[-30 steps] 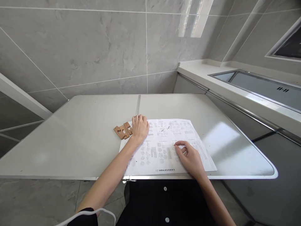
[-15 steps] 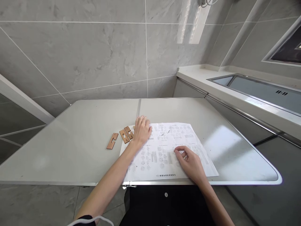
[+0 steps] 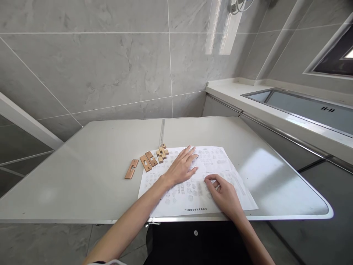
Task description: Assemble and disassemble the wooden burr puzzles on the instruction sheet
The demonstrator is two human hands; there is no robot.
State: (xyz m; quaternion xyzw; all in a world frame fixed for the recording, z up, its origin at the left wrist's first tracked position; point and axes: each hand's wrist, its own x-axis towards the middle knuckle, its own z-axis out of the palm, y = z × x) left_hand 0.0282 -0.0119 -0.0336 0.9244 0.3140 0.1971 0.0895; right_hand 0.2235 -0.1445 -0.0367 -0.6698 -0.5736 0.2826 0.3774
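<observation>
A printed sheet [image 3: 162,211] with small diagrams and rows of text lies near the table's front edge. Flat on its middle rests my left hand [image 3: 180,167], fingers spread, holding nothing I can see. By its fingertips is a small grey mark or object, too small to tell. My right hand [image 3: 224,193] lies on the sheet's right part, thumb and fingers curled together, with nothing visible in them. Left of my left hand are a cluster of small notched wooden pieces [image 3: 162,153] and three flat wooden plates with cut-outs: one slotted [image 3: 145,163], one notched [image 3: 151,159], another farther left [image 3: 131,169].
The pale table [image 3: 68,176] has a seam across it behind the sheet. A tiled wall [image 3: 110,66] stands behind. At the right runs a counter [image 3: 220,88] with an inset sink [image 3: 311,108]. The person's dark clothing touches the table's front edge.
My left hand has slid right, off the wooden cluster and onto the middle of the sheet, its fingers spreading. The cluster now shows. My right hand stays where it was.
</observation>
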